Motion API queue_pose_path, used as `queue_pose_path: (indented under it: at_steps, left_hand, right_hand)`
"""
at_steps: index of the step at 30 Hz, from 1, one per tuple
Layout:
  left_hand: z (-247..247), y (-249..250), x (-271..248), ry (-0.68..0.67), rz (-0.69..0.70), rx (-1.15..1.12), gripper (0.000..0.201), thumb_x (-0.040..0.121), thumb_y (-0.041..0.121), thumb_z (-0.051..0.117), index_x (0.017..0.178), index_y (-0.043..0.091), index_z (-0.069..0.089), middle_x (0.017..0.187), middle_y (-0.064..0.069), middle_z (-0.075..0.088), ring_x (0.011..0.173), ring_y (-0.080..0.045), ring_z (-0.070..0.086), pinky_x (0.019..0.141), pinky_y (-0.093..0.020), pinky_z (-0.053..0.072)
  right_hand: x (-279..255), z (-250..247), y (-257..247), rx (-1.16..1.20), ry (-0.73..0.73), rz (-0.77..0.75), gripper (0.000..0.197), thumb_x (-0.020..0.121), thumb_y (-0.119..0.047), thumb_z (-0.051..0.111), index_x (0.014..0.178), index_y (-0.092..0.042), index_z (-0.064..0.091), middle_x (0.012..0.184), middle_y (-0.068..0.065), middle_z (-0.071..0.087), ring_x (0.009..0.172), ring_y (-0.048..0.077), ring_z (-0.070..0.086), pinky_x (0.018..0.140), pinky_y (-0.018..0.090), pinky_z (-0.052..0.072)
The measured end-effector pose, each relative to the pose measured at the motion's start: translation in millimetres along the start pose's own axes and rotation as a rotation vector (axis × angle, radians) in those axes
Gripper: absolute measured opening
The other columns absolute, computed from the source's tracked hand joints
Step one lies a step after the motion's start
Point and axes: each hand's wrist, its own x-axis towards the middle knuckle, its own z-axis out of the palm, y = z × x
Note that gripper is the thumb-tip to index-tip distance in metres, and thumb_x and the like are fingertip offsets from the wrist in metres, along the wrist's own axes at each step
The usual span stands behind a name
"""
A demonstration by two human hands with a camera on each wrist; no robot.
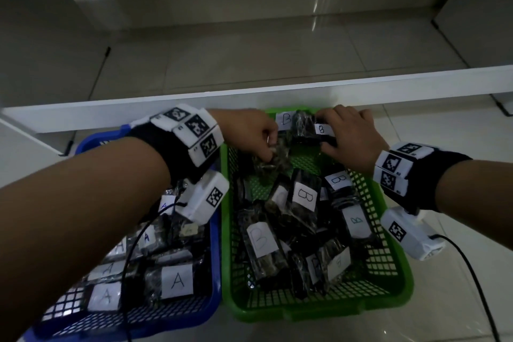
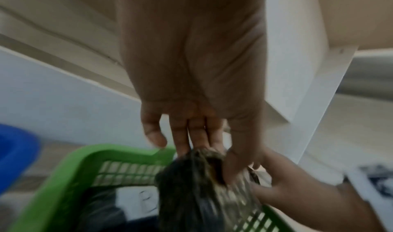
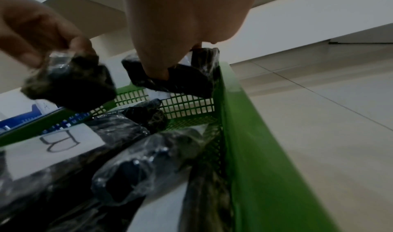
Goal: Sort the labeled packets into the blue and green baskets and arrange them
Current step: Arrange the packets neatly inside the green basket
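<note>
A green basket (image 1: 388, 233) on the right holds several dark packets with white B labels; a blue basket (image 1: 213, 258) on the left holds several marked A. My left hand (image 1: 254, 137) pinches the top of a dark packet (image 1: 273, 159) over the far part of the green basket; the same dark packet (image 2: 197, 185) shows under my fingers in the left wrist view. My right hand (image 1: 351, 134) grips a B-labeled packet (image 1: 319, 130) at the basket's far rim, seen as a dark packet (image 3: 176, 79) in the right wrist view. Another B packet (image 1: 294, 121) leans beside it.
Both baskets stand side by side on a pale tiled floor (image 1: 458, 147). A low white shelf board (image 1: 249, 100) runs just behind the baskets. Cables (image 1: 480, 280) trail from the wrist cameras.
</note>
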Motion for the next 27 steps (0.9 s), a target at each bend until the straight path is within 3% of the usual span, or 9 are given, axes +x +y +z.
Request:
queue_pose_path:
  at_steps: [4,8,11,15,22,27]
  left_hand:
    - [-9.1,7.7,10.6,0.310,0.068,-0.041,0.026,0.078,0.019,0.072,0.101,0.014,0.063,0.095,0.000,0.066,0.083,-0.012,0.058,0.070,-0.021,0.042]
    - [11.4,21.1,32.7,0.380,0.132,0.027,0.033,0.080,0.025,0.071,0.111,0.013,0.065,0.106,-0.003,0.065,0.089,-0.014,0.057,0.074,-0.020,0.039]
    - [31.4,32.4,49.3,0.413,0.156,0.124,0.033,0.082,0.026,0.067,0.113,0.015,0.064,0.113,-0.006,0.060,0.100,-0.021,0.057,0.081,-0.028,0.042]
    - [47.4,41.1,72.0,0.405,0.142,0.201,0.027,0.085,0.021,0.062,0.110,0.010,0.064,0.115,-0.009,0.057,0.101,-0.026,0.058,0.077,-0.031,0.044]
    - [67.1,56.2,96.1,0.388,0.106,0.277,0.029,0.092,0.013,0.050,0.118,0.004,0.061,0.120,-0.012,0.053,0.100,-0.030,0.059,0.071,-0.033,0.045]
    - [79.4,53.1,105.1,0.186,0.101,0.325,0.038,0.092,0.024,0.053,0.126,0.007,0.056,0.121,-0.016,0.049,0.104,-0.031,0.057,0.080,-0.033,0.046]
  right_hand:
    - [4.5,-14.4,-3.9,0.312,0.333,0.282,0.041,0.079,-0.027,0.064,0.116,-0.014,0.050,0.110,0.007,0.055,0.103,0.027,0.049,0.092,0.039,0.031]
    - [11.5,-31.3,5.5,0.456,0.513,0.411,0.041,0.080,-0.029,0.061,0.114,-0.010,0.051,0.112,0.012,0.057,0.104,0.031,0.052,0.091,0.044,0.039]
    - [6.0,-35.2,18.0,0.492,0.525,0.409,0.043,0.078,-0.032,0.059,0.114,-0.009,0.051,0.110,0.013,0.058,0.103,0.031,0.054,0.089,0.046,0.043]
    - [-12.6,-28.7,36.9,0.499,0.490,0.362,0.041,0.077,-0.028,0.060,0.111,-0.008,0.049,0.105,0.015,0.056,0.096,0.032,0.054,0.080,0.043,0.047]
    - [-28.7,-22.9,57.8,0.516,0.452,0.323,0.035,0.081,-0.023,0.063,0.111,-0.012,0.049,0.105,0.011,0.056,0.095,0.030,0.053,0.076,0.040,0.046]
    - [-32.2,-22.4,68.7,0.509,0.434,0.338,0.035,0.081,-0.023,0.063,0.111,-0.011,0.049,0.106,0.009,0.055,0.096,0.028,0.052,0.074,0.034,0.042]
